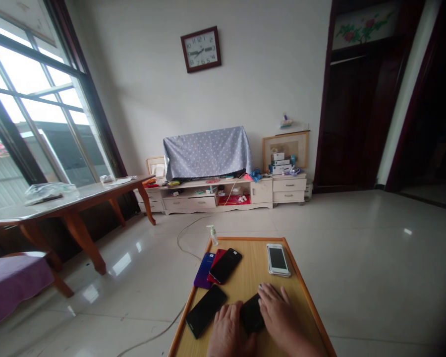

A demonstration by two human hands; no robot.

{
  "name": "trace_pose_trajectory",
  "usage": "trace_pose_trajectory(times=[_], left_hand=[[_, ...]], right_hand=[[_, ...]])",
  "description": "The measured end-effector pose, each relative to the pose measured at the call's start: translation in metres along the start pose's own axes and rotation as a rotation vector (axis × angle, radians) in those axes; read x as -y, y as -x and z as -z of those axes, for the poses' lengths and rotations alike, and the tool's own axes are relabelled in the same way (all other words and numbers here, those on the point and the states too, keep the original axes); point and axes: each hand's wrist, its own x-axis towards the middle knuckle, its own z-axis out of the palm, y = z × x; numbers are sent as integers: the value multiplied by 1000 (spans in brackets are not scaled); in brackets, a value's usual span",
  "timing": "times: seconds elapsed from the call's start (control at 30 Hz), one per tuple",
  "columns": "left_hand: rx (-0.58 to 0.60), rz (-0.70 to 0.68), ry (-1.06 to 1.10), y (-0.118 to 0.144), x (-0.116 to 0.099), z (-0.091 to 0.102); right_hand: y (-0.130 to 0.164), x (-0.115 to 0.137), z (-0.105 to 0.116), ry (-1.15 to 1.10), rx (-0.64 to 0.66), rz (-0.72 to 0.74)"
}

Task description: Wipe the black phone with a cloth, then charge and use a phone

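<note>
A black smartphone (251,313) lies tilted on the small wooden table between my hands. My left hand (228,329) grips its left edge, fingers curled and the thumb low by its near end. Stretched across the phone's upper right part is my right hand (280,315), its fingers laid flat. A small white bit shows at one of its fingertips; I cannot make out what it is. Left of my left hand rests another dark phone (206,311). Beyond it, a black phone (226,266) overlaps a red phone (216,259) and a purple-blue phone (203,270).
White phones (278,259) lie stacked at the table's far right. A clear pump bottle (213,235) stands at the far left corner. The wooden table (301,297) has a raised rim. Farther off are a low white cabinet (262,193) and a long side table (82,196).
</note>
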Motion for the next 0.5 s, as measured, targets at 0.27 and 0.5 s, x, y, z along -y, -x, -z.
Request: trace_pose_trajectory(times=[0.27, 0.5], left_hand=[[-29, -45, 11, 0, -1, -1], [-25, -15, -7, -1, 5, -8]], right_hand=[[4, 19, -15, -71, 131, 234], [-4, -14, -3, 114, -52, -110]])
